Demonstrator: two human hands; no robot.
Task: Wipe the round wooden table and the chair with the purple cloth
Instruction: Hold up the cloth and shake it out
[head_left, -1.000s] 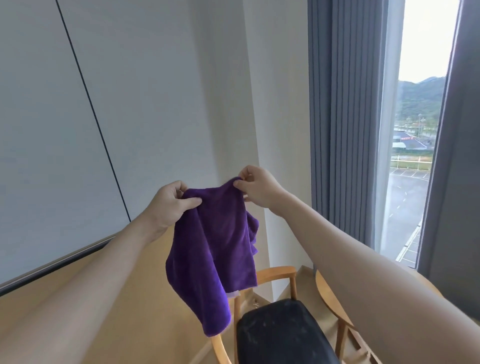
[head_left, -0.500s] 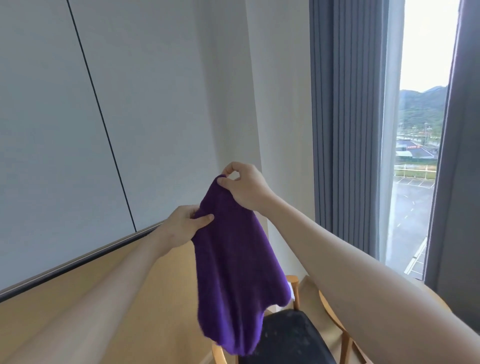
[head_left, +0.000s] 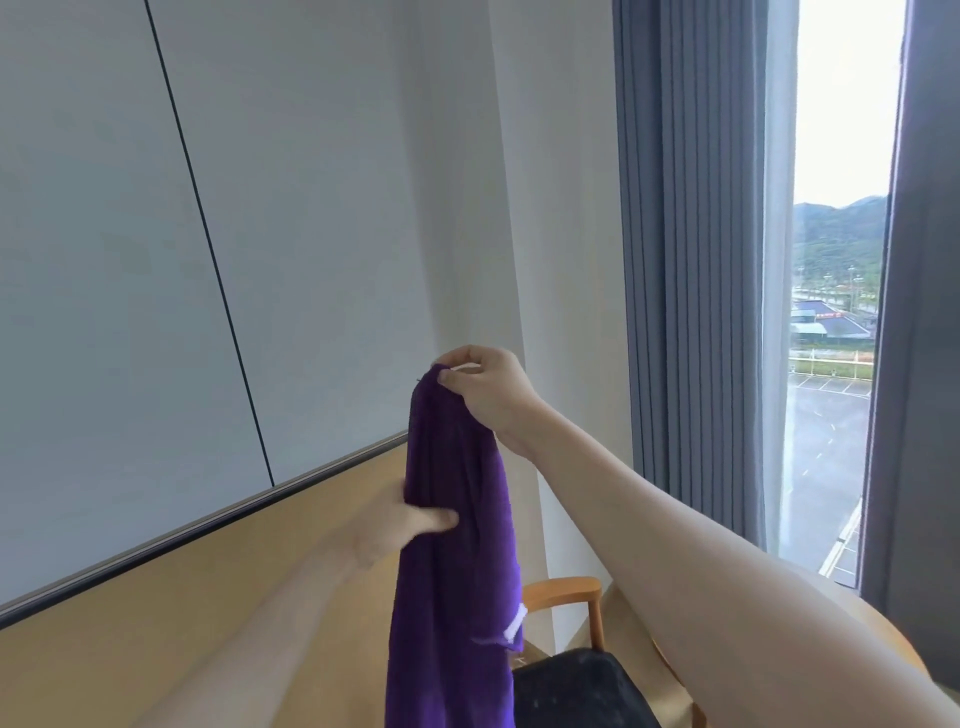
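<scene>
Purple cloth (head_left: 452, 545) is hanging lengthwise, right hand (head_left: 488, 387) pinching its top, blurred left hand (head_left: 400, 525) gripping midway, likely straightening it above the chair (head_left: 566, 597).

I see the purple cloth (head_left: 452, 561) as soft, matt, napped fabric — like microfibre — with a white tag. At five o'clock, the chair (head_left: 563, 597) shows smooth, satin-finished wood and a matt black seat; at two o'clock, grey curtains (head_left: 691, 260) — pleated cloth.
</scene>
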